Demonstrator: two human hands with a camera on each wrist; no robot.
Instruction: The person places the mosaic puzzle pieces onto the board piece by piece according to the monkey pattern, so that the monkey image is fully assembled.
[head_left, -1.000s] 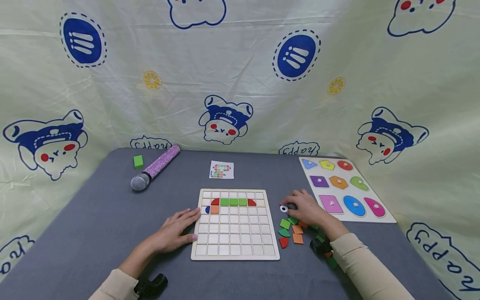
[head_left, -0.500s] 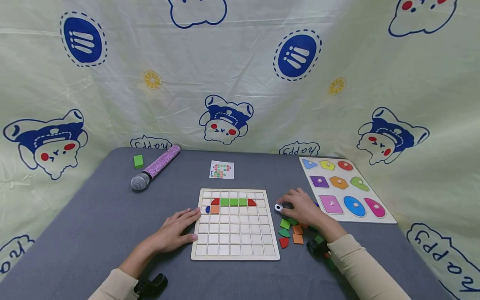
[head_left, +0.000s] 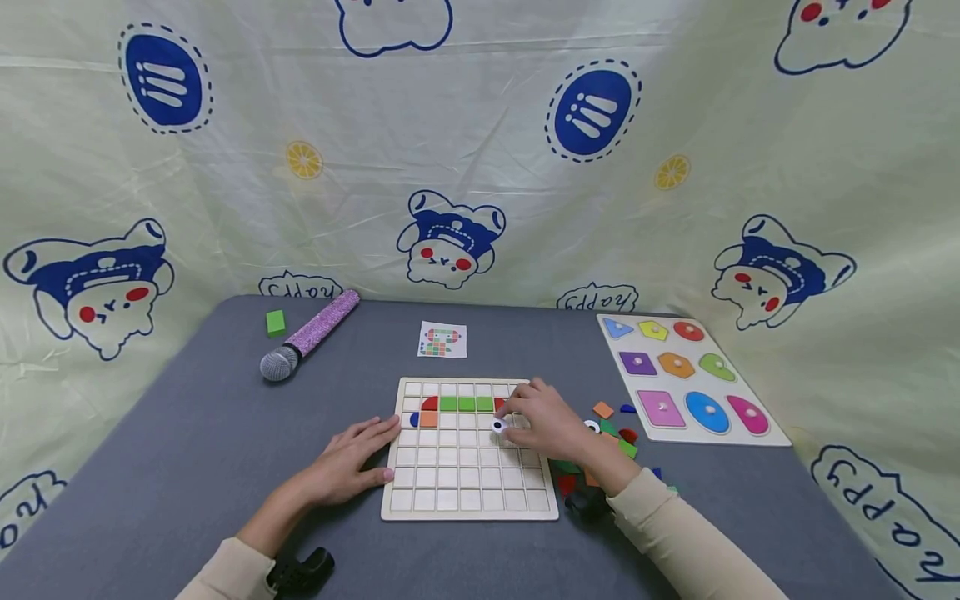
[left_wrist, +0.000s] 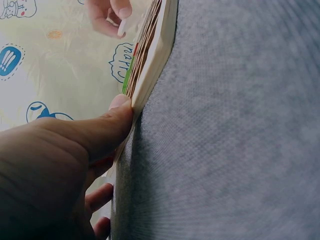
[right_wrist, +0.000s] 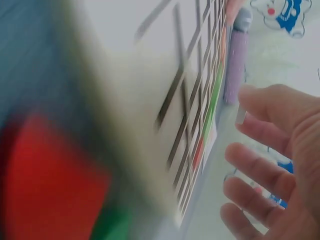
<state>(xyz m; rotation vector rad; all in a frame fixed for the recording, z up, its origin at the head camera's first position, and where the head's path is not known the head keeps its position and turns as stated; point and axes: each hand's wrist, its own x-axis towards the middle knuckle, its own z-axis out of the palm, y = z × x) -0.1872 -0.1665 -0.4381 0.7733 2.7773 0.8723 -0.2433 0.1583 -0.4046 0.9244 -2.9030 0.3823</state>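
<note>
My right hand (head_left: 551,421) pinches a small white eye tile (head_left: 498,426) with a dark dot over the right part of the wooden grid board (head_left: 450,500). In the right wrist view the tile (right_wrist: 241,116) shows edge-on between thumb and forefinger, the other fingers loosely bent. My left hand (head_left: 348,462) rests along the board's left edge, fingers extended, its thumb (left_wrist: 117,117) touching the frame in the left wrist view. Upper cells hold a row of green squares (head_left: 467,404) between red rounded pieces (head_left: 430,403), with an orange square (head_left: 428,419) and a blue piece (head_left: 414,419) below.
Loose coloured tiles (head_left: 628,449) lie right of the board, partly hidden by my right forearm. A shape puzzle (head_left: 652,392) stands beyond them. Behind the board lies a pattern card (head_left: 442,340); back left are a purple microphone (head_left: 322,325) and a green block (head_left: 276,323).
My right hand has carried the eye tile left from beside the loose tiles to over the board, uncovering more of the pile. The left hand has stayed at the board's edge.
</note>
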